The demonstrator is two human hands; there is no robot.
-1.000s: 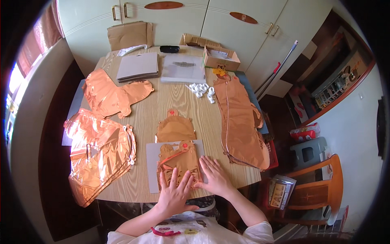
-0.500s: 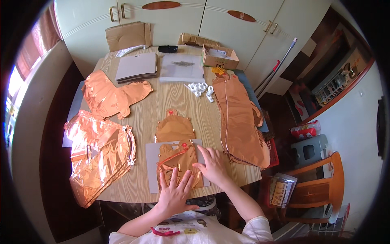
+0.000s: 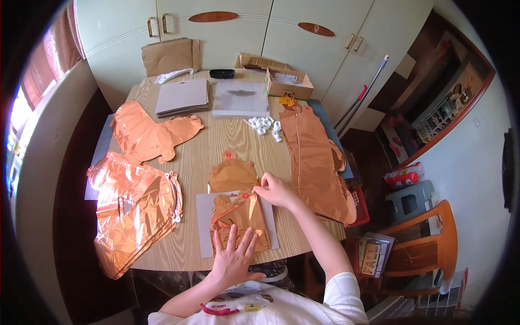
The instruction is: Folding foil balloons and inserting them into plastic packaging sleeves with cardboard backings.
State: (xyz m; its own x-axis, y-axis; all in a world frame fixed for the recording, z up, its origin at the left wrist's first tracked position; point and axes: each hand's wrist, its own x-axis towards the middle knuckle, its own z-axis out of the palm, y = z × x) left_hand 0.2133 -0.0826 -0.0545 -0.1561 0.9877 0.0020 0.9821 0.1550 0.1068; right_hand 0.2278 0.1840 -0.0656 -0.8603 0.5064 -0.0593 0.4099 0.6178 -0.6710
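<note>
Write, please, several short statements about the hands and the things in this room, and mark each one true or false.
1. The left hand lies flat on the folded copper foil balloon. True.
2. The right hand rests on the wooden chair. False: it is at that balloon's upper right corner.
3. The gray card covers this balloon from above. False: it lies underneath.
4. The small white rolls are nearer the person than the open cardboard box. True.
5. The chair stands left of the table. False: it stands right.

Daylight from left window [image 3: 23,111]; glare on foil stack [image 3: 143,208]; folded foil [image 3: 246,215] dimmer; edges bent, black.
</note>
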